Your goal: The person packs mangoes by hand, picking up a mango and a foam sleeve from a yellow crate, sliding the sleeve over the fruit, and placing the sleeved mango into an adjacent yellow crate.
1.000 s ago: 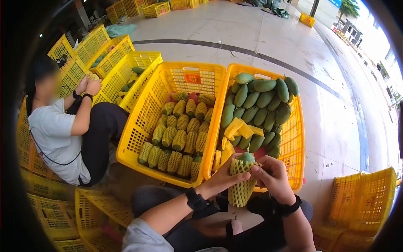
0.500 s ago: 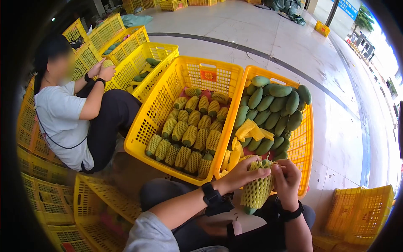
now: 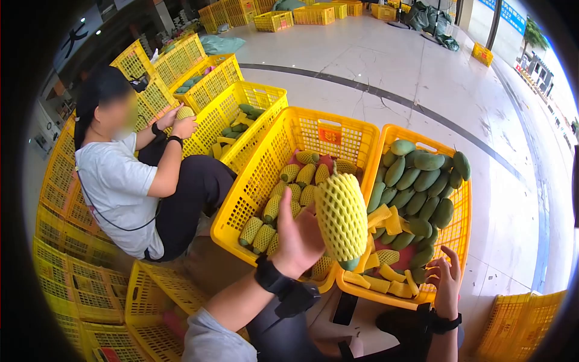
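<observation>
A green mango in a yellow foam net [image 3: 342,218] rests against my left hand [image 3: 300,237], its lower tip bare; the hand is behind it, thumb up, over the middle crate [image 3: 241,208]. In that crate lie rows of netted mangoes [image 3: 306,175]. Spread fingers and no object mark my right hand [image 3: 445,282], at the front right of the second crate [image 3: 464,211]. This one holds bare green mangoes [image 3: 416,187] and folded yellow foam nets [image 3: 386,218].
At the left sits another person [image 3: 117,181] with a netted fruit in the hands. More yellow crates [image 3: 211,84] stand behind and around that person. A stacked crate [image 3: 522,323] is at the lower right. A dark phone-like object [image 3: 345,309] lies below the crates.
The netted mango has moved up and left, over the middle crate, with my left hand. My right hand has let go of it and opened off to the right. The view has shifted.
</observation>
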`<state>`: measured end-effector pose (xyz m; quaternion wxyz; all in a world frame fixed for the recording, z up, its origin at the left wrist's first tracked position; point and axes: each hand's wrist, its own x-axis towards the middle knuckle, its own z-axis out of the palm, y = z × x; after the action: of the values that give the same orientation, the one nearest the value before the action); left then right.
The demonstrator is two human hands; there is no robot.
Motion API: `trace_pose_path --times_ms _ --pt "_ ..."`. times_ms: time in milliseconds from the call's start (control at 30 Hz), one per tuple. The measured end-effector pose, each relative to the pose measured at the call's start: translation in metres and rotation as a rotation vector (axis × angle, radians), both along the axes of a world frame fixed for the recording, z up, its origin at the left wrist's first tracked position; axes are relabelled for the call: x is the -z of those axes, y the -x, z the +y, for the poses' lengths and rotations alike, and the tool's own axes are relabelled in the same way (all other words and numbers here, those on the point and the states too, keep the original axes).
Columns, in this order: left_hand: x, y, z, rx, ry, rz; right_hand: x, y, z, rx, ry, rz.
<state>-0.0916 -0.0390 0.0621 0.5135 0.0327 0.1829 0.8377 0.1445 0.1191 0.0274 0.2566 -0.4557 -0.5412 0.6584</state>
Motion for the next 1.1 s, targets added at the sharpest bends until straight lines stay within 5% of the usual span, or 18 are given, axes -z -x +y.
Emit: trace_pose_path --times_ms 100,300,367,567,700,767,833,1100 --pt "0.009 0.031 -0.014 -0.115 0.050 0.018 0.001 0.001 0.003 0.001 0.008 -0.056" --pt "0.091 0.069 -0.016 0.038 0.117 -0.113 0.005 0.006 0.004 0.010 0.047 -0.158" --pt "0.117 0.105 -0.020 0.033 0.265 0.184 0.006 0.007 0.005 -0.032 0.050 -0.169" --pt "0.215 0.228 -0.028 -0.291 1.450 1.429 -0.002 0.008 0.004 -0.047 0.226 -0.185" --pt "0.265 0.239 -0.024 0.045 2.097 2.141 0.006 0.015 0.005 -0.073 0.159 -0.224" --pt "0.302 0.241 -0.034 0.105 2.123 2.363 0.009 0.015 0.006 -0.090 0.145 -0.235" --pt "0.326 0.239 -0.038 0.113 2.170 2.852 0.012 0.015 0.005 -0.087 0.160 -0.251" --pt "0.326 0.253 -0.051 0.230 1.991 2.273 0.014 0.003 0.004 -0.043 0.221 -0.342"
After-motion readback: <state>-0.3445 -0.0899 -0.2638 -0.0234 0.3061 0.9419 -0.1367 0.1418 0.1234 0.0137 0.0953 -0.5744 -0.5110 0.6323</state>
